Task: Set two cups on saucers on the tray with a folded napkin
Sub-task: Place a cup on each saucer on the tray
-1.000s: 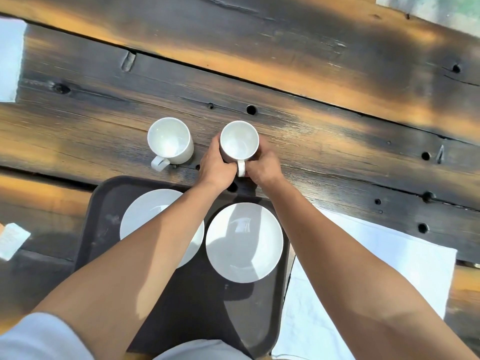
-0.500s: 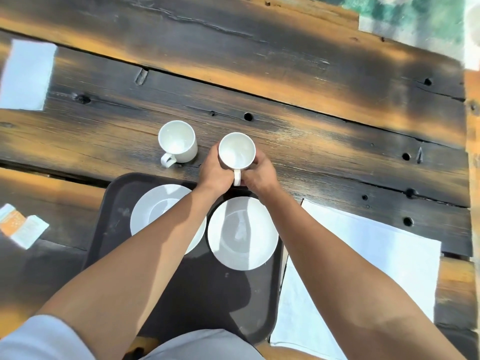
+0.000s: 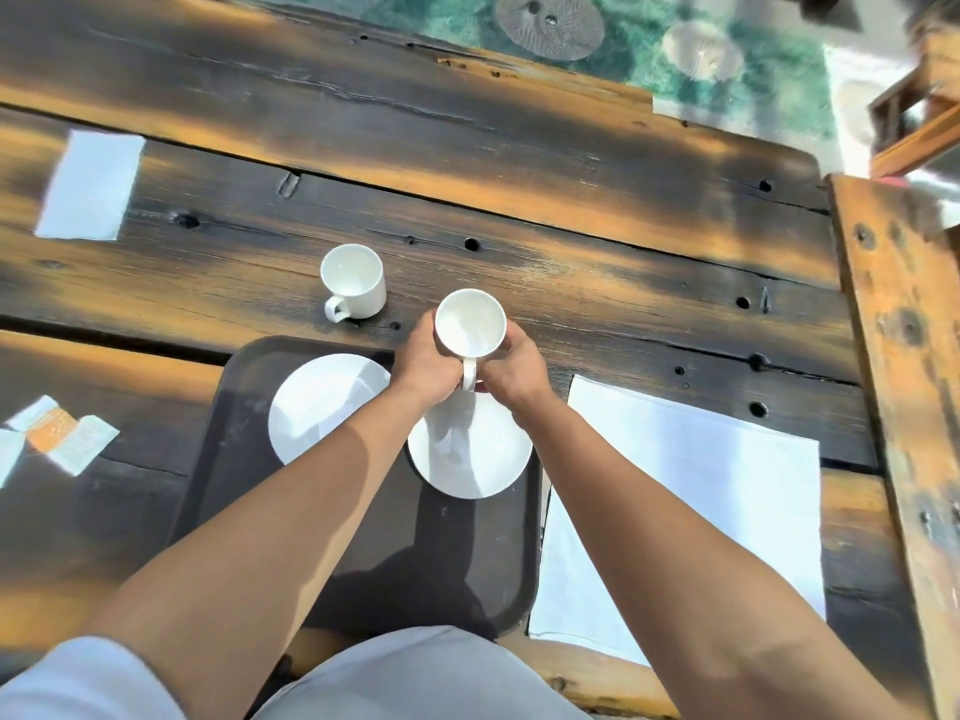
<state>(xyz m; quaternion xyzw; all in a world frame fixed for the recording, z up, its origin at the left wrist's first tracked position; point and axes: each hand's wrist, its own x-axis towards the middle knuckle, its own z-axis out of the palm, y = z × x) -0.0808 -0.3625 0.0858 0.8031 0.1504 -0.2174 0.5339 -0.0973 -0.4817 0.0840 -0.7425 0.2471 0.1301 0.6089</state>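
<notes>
A dark tray (image 3: pixel 363 553) lies at the table's near edge with two white saucers on it, the left saucer (image 3: pixel 317 407) and the right saucer (image 3: pixel 470 452). My left hand (image 3: pixel 423 363) and my right hand (image 3: pixel 511 368) both grip a white cup (image 3: pixel 470 324), held lifted above the tray's far rim and the right saucer's far edge, its handle pointing toward me. A second white cup (image 3: pixel 353 280) stands on the wood beyond the tray, to the left. A large white napkin (image 3: pixel 691 501) lies flat to the right of the tray.
A small white paper (image 3: pixel 91 184) lies at the far left of the wooden table (image 3: pixel 571 189). Opened orange-and-white sachets (image 3: pixel 57 436) lie left of the tray. A wooden bench or frame (image 3: pixel 904 356) runs along the right side. A green rug (image 3: pixel 675 39) shows beyond the table.
Both hands have lifted the cup off the wood and brought it toward me, over the tray's far rim. The view has pulled back, showing more of the table.
</notes>
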